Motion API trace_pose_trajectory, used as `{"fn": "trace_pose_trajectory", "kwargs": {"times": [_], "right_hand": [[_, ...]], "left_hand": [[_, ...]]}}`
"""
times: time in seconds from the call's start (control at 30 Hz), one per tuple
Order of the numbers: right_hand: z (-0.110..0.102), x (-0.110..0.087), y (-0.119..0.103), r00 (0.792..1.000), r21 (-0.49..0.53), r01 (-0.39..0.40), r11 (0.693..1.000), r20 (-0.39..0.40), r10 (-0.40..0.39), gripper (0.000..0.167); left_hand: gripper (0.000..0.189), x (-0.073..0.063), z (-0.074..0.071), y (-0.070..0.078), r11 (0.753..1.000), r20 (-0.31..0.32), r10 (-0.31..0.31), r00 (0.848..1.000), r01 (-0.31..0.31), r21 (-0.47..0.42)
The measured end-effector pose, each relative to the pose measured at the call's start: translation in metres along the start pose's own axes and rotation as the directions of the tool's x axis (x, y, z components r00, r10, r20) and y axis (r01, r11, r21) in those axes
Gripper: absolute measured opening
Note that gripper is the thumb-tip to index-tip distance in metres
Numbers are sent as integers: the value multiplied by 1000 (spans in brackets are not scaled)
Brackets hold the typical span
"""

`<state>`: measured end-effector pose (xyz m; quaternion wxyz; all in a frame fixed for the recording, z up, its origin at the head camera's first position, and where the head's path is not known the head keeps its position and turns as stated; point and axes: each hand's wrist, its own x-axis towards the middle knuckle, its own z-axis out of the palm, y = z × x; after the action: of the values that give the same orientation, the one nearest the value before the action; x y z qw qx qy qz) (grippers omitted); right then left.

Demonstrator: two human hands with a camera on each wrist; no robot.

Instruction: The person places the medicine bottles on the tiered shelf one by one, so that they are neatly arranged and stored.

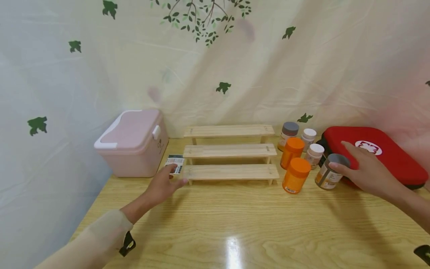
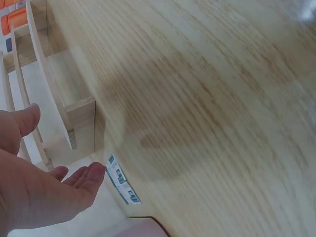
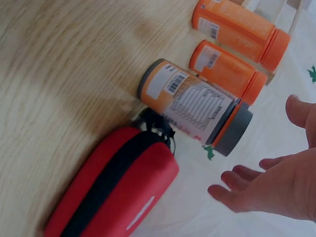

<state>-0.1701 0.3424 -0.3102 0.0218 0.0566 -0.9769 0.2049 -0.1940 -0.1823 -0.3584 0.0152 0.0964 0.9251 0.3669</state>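
My left hand [image 1: 164,184] hovers by the left end of the three-step wooden rack [image 1: 231,172], fingers loosely bent and holding nothing. A small printed packet [image 1: 178,160] lies just beyond its fingers, partly covered by them. My right hand [image 1: 366,168] is spread above the grey-capped bottle [image 1: 328,178], which has a pale label. In the right wrist view a gap shows between the fingers [image 3: 237,180] and the bottle's cap [image 3: 234,131]. To the left of that bottle stand two orange bottles [image 1: 296,177], with white-capped bottles [image 1: 315,155] and another grey-capped bottle [image 1: 288,134] behind.
A pink lidded box [image 1: 134,145] stands at the left of the wood-grain table [image 1: 215,224]. On the right lies a red zippered case [image 1: 386,153] with a white emblem, close behind the right hand. A leaf-printed curtain [image 1: 201,74] hangs along the back.
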Motion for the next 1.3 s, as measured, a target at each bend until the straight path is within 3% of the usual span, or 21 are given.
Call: {"fn": "trace_pose_trajectory", "kwargs": {"times": [0.27, 0.43, 0.77, 0.97, 1.17, 1.3], "right_hand": [[4, -1, 9, 999, 7, -42, 999, 19, 42, 96], [7, -4, 13, 999, 50, -46, 998, 30, 44, 91], [15, -4, 21, 999, 108, -36, 994, 43, 31, 88], [16, -1, 24, 998, 109, -44, 993, 57, 38, 89], [21, 3, 27, 997, 124, -49, 991, 62, 41, 87], [24, 4, 28, 999, 148, -38, 988, 21, 35, 80]], "left_hand": [[69, 6, 10, -6, 997, 10, -40, 999, 40, -65], [74, 11, 9, -11, 992, 61, -69, 996, 75, -101], [77, 27, 11, -26, 959, 136, -85, 987, 118, -259], [73, 35, 16, -28, 949, 152, -89, 984, 130, -288], [66, 36, 21, -29, 907, 183, -65, 981, 134, -399], [65, 36, 23, -30, 876, 185, -67, 980, 147, -459]]}}
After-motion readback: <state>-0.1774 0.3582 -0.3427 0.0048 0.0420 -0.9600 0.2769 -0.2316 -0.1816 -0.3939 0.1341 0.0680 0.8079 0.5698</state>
